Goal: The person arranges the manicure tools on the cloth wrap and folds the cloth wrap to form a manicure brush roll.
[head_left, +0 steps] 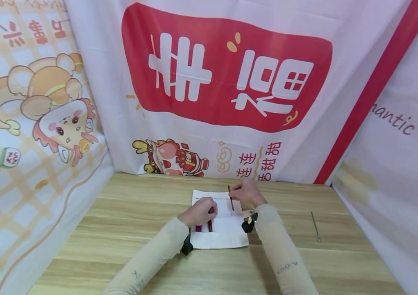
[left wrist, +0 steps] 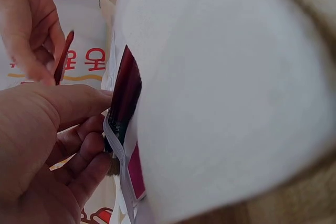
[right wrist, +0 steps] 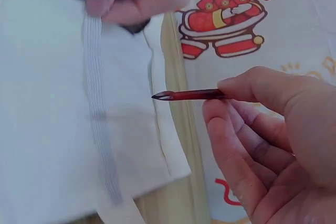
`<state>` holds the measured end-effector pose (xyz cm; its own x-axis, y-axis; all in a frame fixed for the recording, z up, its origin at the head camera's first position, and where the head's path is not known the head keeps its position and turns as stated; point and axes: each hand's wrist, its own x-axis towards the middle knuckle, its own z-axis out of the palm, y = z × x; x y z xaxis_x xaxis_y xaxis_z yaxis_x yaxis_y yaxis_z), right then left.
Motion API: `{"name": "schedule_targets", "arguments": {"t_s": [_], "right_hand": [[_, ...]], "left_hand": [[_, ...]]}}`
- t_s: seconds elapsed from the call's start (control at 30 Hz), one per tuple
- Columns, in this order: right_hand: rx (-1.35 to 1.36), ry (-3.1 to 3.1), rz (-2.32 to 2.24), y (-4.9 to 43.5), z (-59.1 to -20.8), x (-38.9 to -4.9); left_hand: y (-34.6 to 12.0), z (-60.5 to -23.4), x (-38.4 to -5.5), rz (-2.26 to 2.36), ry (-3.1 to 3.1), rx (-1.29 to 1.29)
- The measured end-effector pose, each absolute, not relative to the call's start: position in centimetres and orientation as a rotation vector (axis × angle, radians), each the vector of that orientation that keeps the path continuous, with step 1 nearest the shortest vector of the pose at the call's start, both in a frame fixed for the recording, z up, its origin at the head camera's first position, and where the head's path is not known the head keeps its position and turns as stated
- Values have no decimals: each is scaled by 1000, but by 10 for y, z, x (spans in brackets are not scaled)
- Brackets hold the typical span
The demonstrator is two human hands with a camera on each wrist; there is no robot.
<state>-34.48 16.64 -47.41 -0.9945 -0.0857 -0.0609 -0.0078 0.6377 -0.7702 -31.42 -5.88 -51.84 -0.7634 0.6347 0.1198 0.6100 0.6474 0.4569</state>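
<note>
A white cloth roll (head_left: 220, 241) lies unfolded on the table, with a ribbed white elastic band (right wrist: 96, 77) across it. My left hand (head_left: 201, 211) pinches the elastic between thumb and fingers. A brush with a dark red handle (left wrist: 126, 85) passes under the band there; its brown bristles (left wrist: 113, 167) show below the fingers. My right hand (head_left: 246, 192) is over the roll's far right part, pinching a thin dark red stick (right wrist: 191, 95) between thumb and fingertips. The stick's pointed end faces the elastic; its other end is hidden in the hand.
A magenta strip (head_left: 198, 228) sits in the roll left of the brush. On the wooden table (head_left: 286, 237), a thin metal rod (head_left: 316, 227) lies to the right. Printed cloth (head_left: 227, 73) hangs at the back and both sides.
</note>
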Motion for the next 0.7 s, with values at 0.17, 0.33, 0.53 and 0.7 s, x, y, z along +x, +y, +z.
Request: {"name": "schedule_targets", "arguments": {"t_s": [0.17, 0.33, 0.53, 0.7], "right_hand": [[-92, 2676, -1528, 149, -486, -349], [-101, 2612, -1717, 140, -502, -350], [-94, 2542, -1842, 134, -514, -346], [-66, 2560, -1805, 131, -518, -342]], "left_hand": [[-58, -517, -313, 759, 2801, 1069], [-58, -516, -312, 764, 2795, 1054], [-59, -514, -308, 812, 2789, 1056], [-60, -512, -306, 842, 2791, 1070]]}}
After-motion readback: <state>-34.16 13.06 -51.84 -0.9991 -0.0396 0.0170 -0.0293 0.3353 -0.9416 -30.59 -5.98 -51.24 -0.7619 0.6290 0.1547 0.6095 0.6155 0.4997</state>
